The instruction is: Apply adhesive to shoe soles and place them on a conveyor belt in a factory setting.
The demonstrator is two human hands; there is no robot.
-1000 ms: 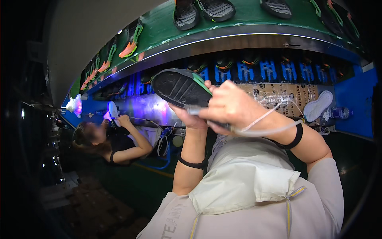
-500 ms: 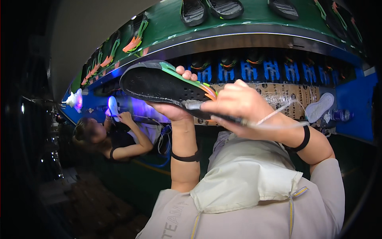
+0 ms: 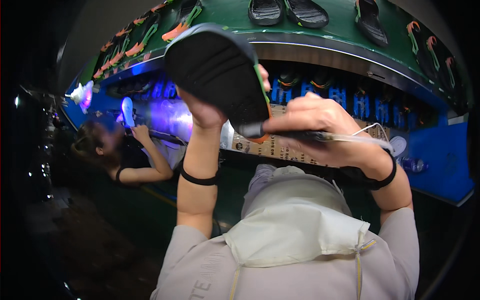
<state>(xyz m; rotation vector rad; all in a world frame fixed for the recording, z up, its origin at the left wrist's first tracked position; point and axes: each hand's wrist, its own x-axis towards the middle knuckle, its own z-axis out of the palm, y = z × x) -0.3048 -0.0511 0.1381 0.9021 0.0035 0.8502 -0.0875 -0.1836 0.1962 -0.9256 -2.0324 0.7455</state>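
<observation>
My left hand (image 3: 204, 111) is closed around a black shoe sole (image 3: 215, 70) with green and orange edging. It holds the sole up and tilted, its broad end toward the far side. My right hand (image 3: 320, 122) grips a brush (image 3: 305, 135) with a dark handle. The pale, blurred brush tip lies at the sole's near end. From the handle's rear runs a clear tube (image 3: 357, 142) over my right wrist. Part of my left fingers is hidden behind the sole.
Beyond my hands runs a green belt (image 3: 345, 31) carrying several soles. Below it, more soles stand among blue holders (image 3: 336, 97) behind a cardboard sheet (image 3: 295, 147). A bottle (image 3: 414, 165) lies at right. On the left, a co-worker (image 3: 145, 150) holds a pale sole (image 3: 128, 112) near a lamp (image 3: 82, 96).
My left hand has raised and turned the sole more upright. The brush tip has shifted from the sole's side edge to its near end. Soles on the belt have moved right in view.
</observation>
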